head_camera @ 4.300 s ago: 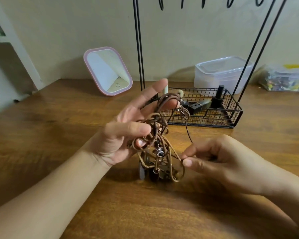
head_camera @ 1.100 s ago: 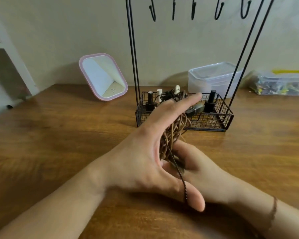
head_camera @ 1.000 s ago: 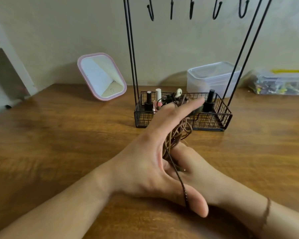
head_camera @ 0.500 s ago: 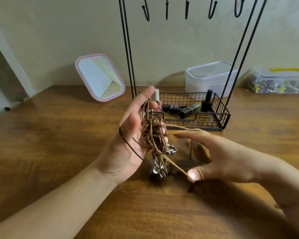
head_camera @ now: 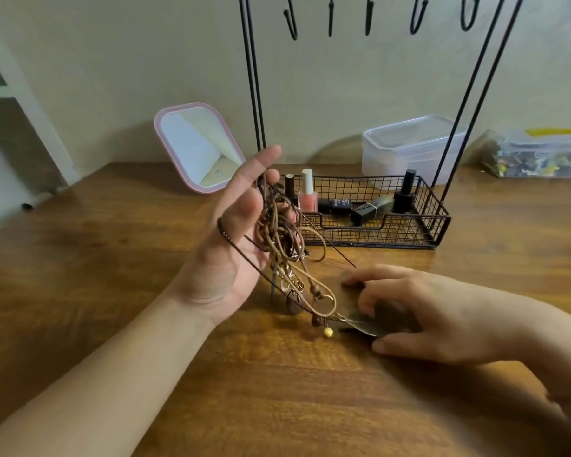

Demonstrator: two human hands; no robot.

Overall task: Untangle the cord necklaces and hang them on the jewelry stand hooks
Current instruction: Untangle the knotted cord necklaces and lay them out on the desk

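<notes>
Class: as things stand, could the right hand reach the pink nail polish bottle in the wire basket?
Probably yes. The right hand pinches a dark pendant, so it must let go first; the basket is open-topped and the pink bottle stands upright inside it.

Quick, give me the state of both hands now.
Left hand: raised, holding the tangled cord necklaces.
Right hand: fingers curled on a dark leaf-shaped pendant.
</notes>
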